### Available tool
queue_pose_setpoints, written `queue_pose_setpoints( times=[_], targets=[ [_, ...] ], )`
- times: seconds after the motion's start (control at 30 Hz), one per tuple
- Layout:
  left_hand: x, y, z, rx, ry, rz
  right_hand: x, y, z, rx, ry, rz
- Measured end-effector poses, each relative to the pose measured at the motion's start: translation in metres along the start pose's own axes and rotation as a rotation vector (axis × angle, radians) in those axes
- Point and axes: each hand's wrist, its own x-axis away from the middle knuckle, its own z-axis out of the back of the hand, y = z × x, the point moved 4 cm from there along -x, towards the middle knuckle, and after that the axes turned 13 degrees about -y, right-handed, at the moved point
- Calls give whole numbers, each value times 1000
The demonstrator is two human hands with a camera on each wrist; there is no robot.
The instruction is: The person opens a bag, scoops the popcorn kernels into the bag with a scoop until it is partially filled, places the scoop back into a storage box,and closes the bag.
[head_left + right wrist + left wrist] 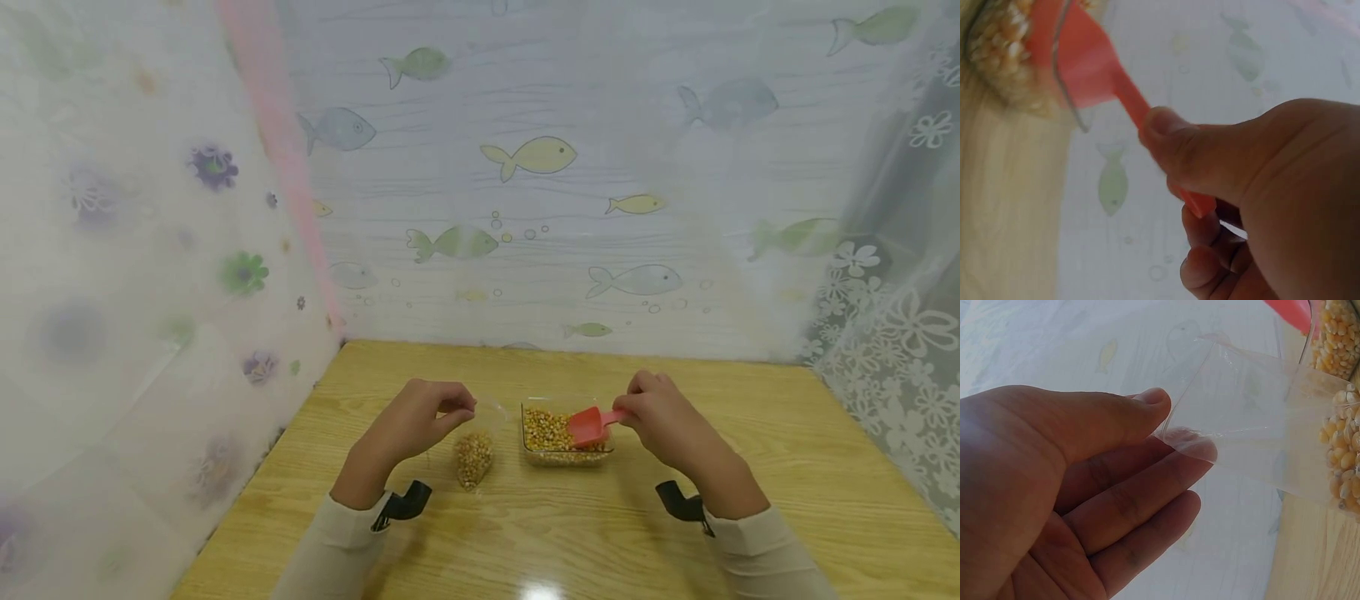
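Observation:
My left hand [415, 423] pinches the rim of a clear plastic bag [1241, 419] between thumb and fingers. Corn kernels [473, 458] fill the bag's lower part, which hangs at or just above the table; contact is hard to tell. To its right stands a clear rectangular container [567, 457] holding more corn kernels [546, 428]. My right hand [667, 421] grips the handle of a red scoop [587, 427], thumb on top. The scoop's blade is inside the container, tilted down against the kernels. In the right wrist view the scoop [1088, 59] is partly blurred behind the container's rim.
A wood-grain table [540, 533] lies under everything. Behind it hangs a fish-print curtain [540, 200], with a flower-print sheet [150, 292] at the left and another patterned sheet [892, 317] at the right. Black wrist mounts [408, 500] jut inward from both sleeves.

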Motion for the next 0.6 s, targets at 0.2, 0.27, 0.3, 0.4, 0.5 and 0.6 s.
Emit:
queue_pose_setpoints(
  times=[0.2, 0.27, 0.3, 0.4, 0.5, 0.6],
  targets=[
    [-1, -1, -1, 0, -6, 2, -2, 16, -14, -77, 2, 12],
    [-1, -1, -1, 0, -6, 4, -4, 19, -17, -105, 10, 17],
    [0, -1, -1, 0, -5, 6, -5, 20, -19, -119, 14, 21],
    [0, -1, 0, 1, -5, 10, -8, 22, -25, -158, 21, 30],
    [0, -1, 0, 4, -8, 13, -10, 22, -31, -179, 23, 34],
    [0, -2, 0, 4, -10, 16, -12, 23, -36, -188, 32, 31]
  ],
)
